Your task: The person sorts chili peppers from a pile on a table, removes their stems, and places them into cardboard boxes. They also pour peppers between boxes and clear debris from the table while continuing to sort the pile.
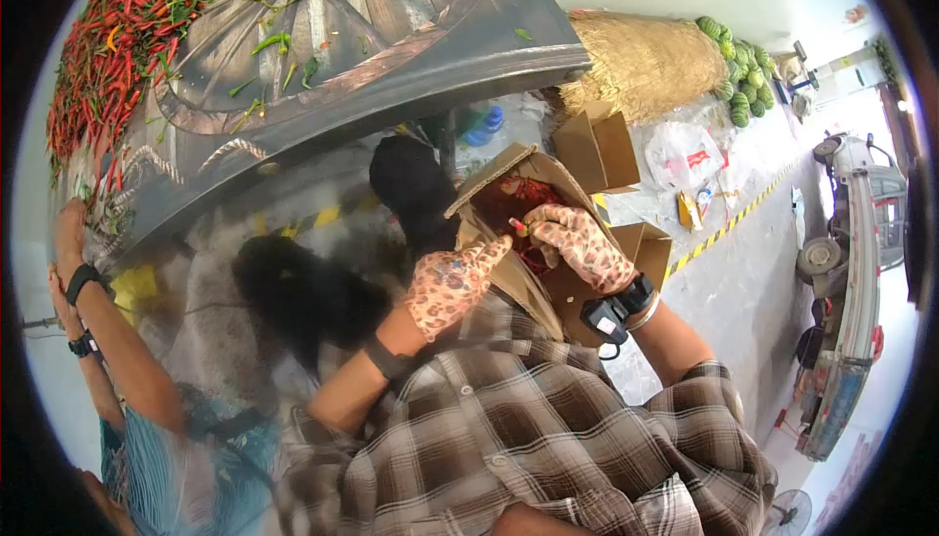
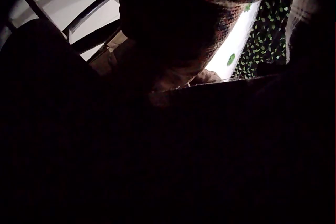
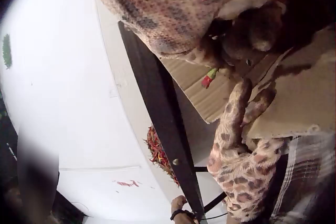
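Observation:
Both hands wear leopard-print gloves. My right hand [image 1: 579, 245] pinches a small red chili pepper [image 3: 209, 78] with a green stem end, over the mouth of an upright cardboard box [image 1: 523, 287]. Red chilies [image 1: 528, 191] lie inside that box. At the box's near left edge, my left hand [image 1: 450, 287] grips the cardboard, its index finger reaching over the rim toward the chili, as the right wrist view also shows. The left wrist view is mostly dark, with the glove's knit only partly visible.
A dark table [image 1: 430, 71] carries a heap of red chilies [image 1: 137, 57] and scattered green ones [image 1: 279, 42]. Another person's hands [image 1: 70, 243] are at its left end. More open boxes [image 1: 599, 150], a straw roll [image 1: 641, 67] and watermelons [image 1: 748, 76] stand beyond.

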Tool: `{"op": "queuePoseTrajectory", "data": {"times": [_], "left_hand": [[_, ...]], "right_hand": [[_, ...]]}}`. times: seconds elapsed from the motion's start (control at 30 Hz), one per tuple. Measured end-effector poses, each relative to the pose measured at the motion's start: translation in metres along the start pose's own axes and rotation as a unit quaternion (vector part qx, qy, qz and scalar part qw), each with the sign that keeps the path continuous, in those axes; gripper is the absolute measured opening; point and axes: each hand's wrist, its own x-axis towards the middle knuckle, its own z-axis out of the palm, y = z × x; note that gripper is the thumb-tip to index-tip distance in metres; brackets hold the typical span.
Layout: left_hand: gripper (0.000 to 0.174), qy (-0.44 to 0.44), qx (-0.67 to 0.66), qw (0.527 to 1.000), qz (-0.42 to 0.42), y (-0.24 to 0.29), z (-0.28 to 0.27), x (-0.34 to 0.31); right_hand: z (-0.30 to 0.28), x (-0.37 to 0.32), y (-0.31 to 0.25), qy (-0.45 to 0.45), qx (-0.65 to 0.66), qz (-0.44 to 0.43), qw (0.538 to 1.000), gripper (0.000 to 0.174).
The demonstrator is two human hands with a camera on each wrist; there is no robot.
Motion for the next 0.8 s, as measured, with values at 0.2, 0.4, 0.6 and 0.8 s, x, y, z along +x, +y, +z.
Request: {"op": "queuePoseTrajectory", "data": {"times": [0.2, 0.4, 0.6, 0.8], "left_hand": [[0.031, 0.075, 0.021, 0.995, 0.054, -0.015, 0.014, 0.007], [0.029, 0.04, 0.028, 0.997, 0.056, -0.031, 0.006, 0.035], [0.031, -0.028, 0.054, 0.996, 0.07, -0.048, -0.019, 0.059], [0.034, -0.103, 0.03, 0.994, 0.034, -0.06, -0.037, 0.064]], "right_hand": [[0.007, -0.015, 0.002, -0.005, 0.079, -0.014, 0.997, 0.029], [0.015, -0.025, -0.005, -0.033, 0.032, -0.015, 0.999, 0.029], [0.049, -0.016, -0.016, -0.092, -0.227, -0.246, 0.938, 0.022], [0.088, 0.005, -0.027, -0.116, -0.286, -0.366, 0.878, 0.039]]}}
